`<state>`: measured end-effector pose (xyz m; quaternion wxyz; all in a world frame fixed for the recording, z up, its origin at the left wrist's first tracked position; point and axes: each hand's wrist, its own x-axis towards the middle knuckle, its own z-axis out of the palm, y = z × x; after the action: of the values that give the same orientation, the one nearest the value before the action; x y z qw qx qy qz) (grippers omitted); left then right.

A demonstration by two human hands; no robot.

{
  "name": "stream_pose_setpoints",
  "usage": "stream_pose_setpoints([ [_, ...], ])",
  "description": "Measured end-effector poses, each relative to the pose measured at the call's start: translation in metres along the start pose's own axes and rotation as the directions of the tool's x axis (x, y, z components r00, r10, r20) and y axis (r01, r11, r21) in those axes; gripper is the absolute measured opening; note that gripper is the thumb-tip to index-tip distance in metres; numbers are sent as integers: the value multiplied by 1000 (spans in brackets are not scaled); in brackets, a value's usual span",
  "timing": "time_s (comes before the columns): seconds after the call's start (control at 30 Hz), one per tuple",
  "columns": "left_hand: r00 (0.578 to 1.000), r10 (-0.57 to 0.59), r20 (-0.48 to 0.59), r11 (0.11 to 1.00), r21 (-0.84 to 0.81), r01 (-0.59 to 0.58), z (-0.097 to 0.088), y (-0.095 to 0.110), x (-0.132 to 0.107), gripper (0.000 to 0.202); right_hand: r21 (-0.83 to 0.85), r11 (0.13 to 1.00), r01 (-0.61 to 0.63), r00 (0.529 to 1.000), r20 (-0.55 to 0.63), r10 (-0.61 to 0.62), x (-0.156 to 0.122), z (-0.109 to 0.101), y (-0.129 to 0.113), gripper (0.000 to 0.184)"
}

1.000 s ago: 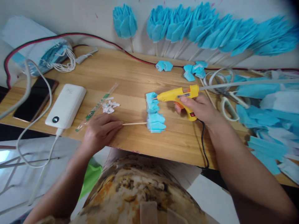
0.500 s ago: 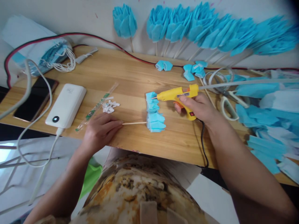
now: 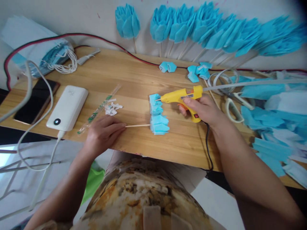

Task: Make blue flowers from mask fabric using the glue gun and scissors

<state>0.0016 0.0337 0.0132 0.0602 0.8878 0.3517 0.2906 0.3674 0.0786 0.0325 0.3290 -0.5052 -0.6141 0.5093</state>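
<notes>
My right hand (image 3: 203, 110) grips a yellow glue gun (image 3: 182, 96); its metal tip touches the upper part of a folded blue fabric piece (image 3: 157, 113) lying on the wooden table (image 3: 134, 73). A thin wooden stick (image 3: 137, 126) runs left from that blue piece. My left hand (image 3: 103, 132) rests on the table with its fingers closed over the stick's near end, pinning it down. A clear glue stick (image 3: 249, 83) juts from the back of the gun to the right.
A white power bank (image 3: 68, 107) with cable, a dark phone (image 3: 35, 100), a wrapped stick (image 3: 99, 110) and white scraps (image 3: 112, 108) lie left. Scissors (image 3: 233, 107) and loose blue pieces (image 3: 271, 124) lie right. Finished blue flowers (image 3: 192, 27) lean on the wall. The gun's black cord (image 3: 208, 143) drops over the front edge.
Almost nothing has moved; the whole scene sits a few pixels higher and to the left, from a small head movement. Both hands keep their hold.
</notes>
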Motion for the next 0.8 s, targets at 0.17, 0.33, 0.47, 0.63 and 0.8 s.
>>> stream_pose_setpoints([
  [0.17,1000,-15,-4,1000,-8,15,1,-1,-2,9,26,1000,-6,1000,3,6,0,-3,4,55],
  [0.33,999,-35,-1,999,4,35,2,-1,-4,11,84,995,-51,999,9,50,-1,-6,-1,55],
  [0.47,999,-55,1,998,-10,55,3,-2,-4,13,156,985,-76,996,-31,81,-2,-8,-6,58],
  [0.63,999,-38,-5,999,-11,38,3,-1,-4,10,205,979,-9,998,-60,22,0,-5,1,51],
  [0.8,999,-40,-9,999,-10,40,2,-1,-3,10,167,986,22,997,-83,-8,1,5,1,49],
])
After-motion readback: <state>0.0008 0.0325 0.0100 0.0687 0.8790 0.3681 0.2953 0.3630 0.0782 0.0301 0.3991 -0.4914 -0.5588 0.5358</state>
